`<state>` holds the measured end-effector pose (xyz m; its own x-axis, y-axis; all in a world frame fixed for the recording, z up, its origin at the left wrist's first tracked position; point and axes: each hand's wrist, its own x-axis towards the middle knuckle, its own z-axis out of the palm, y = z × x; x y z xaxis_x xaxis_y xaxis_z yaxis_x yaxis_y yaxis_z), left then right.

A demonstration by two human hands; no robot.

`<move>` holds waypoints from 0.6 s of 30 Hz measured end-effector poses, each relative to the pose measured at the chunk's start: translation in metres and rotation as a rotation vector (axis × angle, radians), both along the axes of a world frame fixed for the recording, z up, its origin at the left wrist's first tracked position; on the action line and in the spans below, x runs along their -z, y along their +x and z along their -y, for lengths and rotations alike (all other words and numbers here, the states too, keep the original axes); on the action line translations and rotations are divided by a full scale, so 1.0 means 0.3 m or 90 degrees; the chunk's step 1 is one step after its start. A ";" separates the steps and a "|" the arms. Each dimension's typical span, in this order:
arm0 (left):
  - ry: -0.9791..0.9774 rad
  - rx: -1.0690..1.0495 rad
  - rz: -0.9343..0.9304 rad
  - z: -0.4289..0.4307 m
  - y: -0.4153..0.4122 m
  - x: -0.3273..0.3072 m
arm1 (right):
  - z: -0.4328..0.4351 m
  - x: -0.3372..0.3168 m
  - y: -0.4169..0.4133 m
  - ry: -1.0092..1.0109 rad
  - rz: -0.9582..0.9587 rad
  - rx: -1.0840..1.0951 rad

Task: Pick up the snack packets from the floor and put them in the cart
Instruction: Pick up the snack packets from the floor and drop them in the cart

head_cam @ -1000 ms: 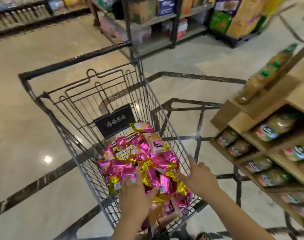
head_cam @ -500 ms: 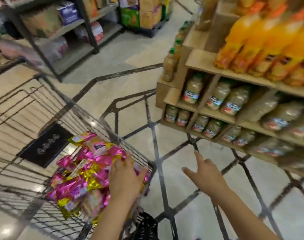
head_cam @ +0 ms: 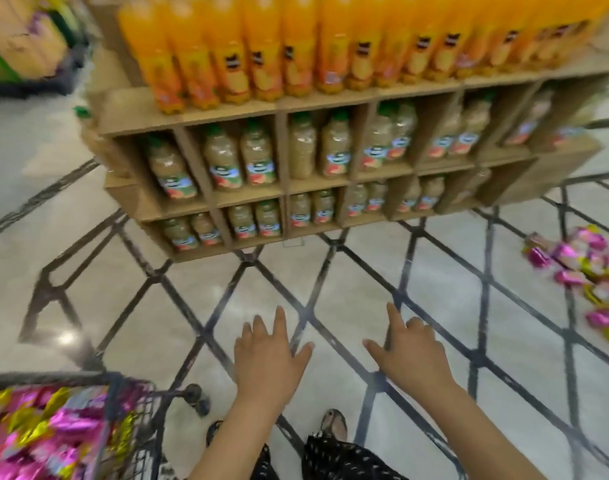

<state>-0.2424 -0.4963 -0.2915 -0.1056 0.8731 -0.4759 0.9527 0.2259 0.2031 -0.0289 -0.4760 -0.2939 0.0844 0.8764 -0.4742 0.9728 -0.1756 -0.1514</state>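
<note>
The wire cart [head_cam: 130, 389] shows only its corner at the bottom left, holding a heap of pink and gold snack packets [head_cam: 43, 434]. More pink and gold snack packets [head_cam: 587, 271] lie scattered on the floor at the far right edge. My left hand [head_cam: 268, 355] and my right hand [head_cam: 410, 355] hover side by side over the bare floor in the middle, palms down, fingers spread, holding nothing. Both are clear of the cart and well short of the floor packets.
A cardboard display shelf [head_cam: 331, 98] stands straight ahead, orange juice bottles [head_cam: 261, 46] on top and pale juice bottles [head_cam: 240, 161] in its cubbies. The polished floor [head_cam: 331, 271] has dark diamond lines. My feet [head_cam: 334, 424] show below my hands.
The view has swung right, away from the cart. My left hand has left the packets in the cart and now hangs free beside my right hand; floor packets have come into view.
</note>
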 end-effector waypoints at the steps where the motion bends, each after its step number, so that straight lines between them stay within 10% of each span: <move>1: -0.002 0.030 0.002 -0.022 0.068 -0.001 | 0.010 0.000 0.063 -0.001 0.005 0.026; 18: -0.066 0.491 -0.044 -0.333 0.873 0.009 | 0.104 0.041 0.697 -0.049 -0.024 0.490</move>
